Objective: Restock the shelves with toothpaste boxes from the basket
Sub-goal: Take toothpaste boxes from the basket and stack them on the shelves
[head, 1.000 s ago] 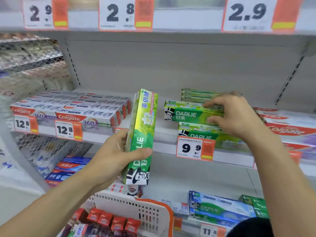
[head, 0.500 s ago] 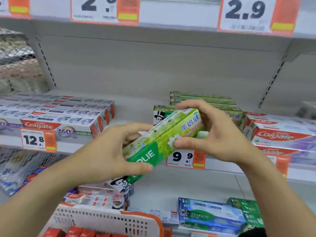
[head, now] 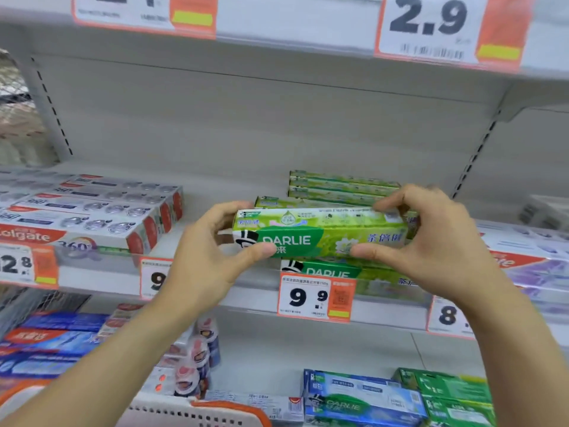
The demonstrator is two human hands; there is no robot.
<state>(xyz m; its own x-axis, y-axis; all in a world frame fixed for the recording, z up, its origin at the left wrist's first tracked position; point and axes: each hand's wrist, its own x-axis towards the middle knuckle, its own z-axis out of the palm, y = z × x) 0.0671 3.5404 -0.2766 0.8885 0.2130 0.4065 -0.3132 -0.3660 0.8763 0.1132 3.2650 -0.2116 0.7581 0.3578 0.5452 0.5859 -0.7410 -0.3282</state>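
Bright, even light; edges blurry (perhaps fisheye distortion).

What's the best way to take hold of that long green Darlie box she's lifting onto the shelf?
By its two short ends, coming in from the front. The green Darlie box lies level and long, so the left hand and right hand each pinch an end, thumb on the front face, fingers over the top, which probably keeps it from tipping.

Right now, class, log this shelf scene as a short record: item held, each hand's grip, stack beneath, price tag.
Item held: green Darlie box, level, lengthwise along the shelf
Left hand: grips the box's left end
Right hand: grips the box's right end
Beneath: Darlie stack on the shelf
Price tag: 9.9
Left neighbour: Colgate boxes
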